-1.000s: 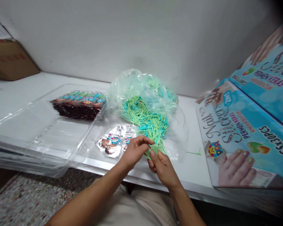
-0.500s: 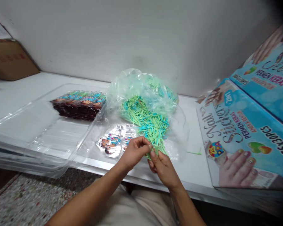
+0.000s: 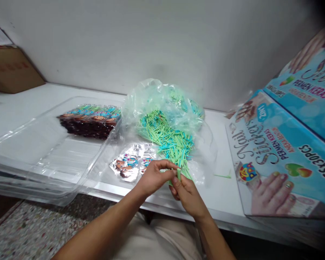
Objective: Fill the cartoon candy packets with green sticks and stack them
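Note:
Thin green sticks (image 3: 178,174) stand between my two hands, just above the table's front edge. My right hand (image 3: 189,193) is closed around them, thumb on top. My left hand (image 3: 156,177) reaches in from the side, its index finger and thumb pinched at the sticks' upper end; how many it grips is hidden. Behind my fingers spreads a loose pile of green and blue sticks (image 3: 176,144), spilling from a clear plastic bag (image 3: 143,95). Beside my left hand lie shiny printed packets (image 3: 128,166), partly covered by that hand.
To the left, a clear plastic tray (image 3: 51,159) holds stacked packets (image 3: 89,122). Blue printed boxes (image 3: 276,144) labelled Nail Stickers stand at right. One stray green stick (image 3: 223,176) lies on the white table (image 3: 219,195). A cardboard box (image 3: 13,68) sits at far left.
My left index finger has stretched further right over the sticks' upper end. The sticks between my hands show more upright now. The pile, packets and tray stay where they were.

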`<state>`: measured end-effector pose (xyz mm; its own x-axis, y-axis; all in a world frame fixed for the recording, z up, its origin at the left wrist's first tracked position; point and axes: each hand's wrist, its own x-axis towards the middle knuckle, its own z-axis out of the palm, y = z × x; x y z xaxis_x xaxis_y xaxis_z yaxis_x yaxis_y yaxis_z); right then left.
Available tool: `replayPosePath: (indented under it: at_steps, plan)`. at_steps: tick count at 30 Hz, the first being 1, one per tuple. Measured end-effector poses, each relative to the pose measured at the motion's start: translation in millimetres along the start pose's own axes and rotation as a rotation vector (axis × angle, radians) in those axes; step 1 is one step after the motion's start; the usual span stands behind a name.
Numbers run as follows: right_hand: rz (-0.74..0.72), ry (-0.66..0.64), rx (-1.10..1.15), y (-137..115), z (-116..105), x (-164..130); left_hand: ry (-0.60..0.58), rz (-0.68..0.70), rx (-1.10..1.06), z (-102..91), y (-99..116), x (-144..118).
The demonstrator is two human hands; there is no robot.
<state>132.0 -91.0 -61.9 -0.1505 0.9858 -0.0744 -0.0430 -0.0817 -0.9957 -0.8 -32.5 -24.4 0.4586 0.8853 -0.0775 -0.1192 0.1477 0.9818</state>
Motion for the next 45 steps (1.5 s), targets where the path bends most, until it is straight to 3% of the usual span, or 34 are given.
replayPosePath:
  at_steps: [12,28,33,41,45]
  plan:
    - [0.009,-0.009,0.011,0.0,2.0,-1.0,0.015,-0.042,0.010,0.2,-0.6,-0.5]
    - [-0.036,-0.032,-0.058,-2.5,0.0,-1.7,-0.034,0.002,-0.001,-1.2,-0.4,0.6]
    - [-0.071,-0.025,-0.189,-4.9,-0.5,-2.3,-0.060,0.078,0.057,-4.7,-3.8,0.8]
    - [-0.188,-0.003,-0.445,-3.1,-8.0,0.4,-0.074,0.446,0.619,-7.2,9.6,-3.5]
    - [-0.189,0.060,-0.564,-10.2,-10.8,1.8,-0.062,0.483,0.701,-8.0,12.8,-5.7]
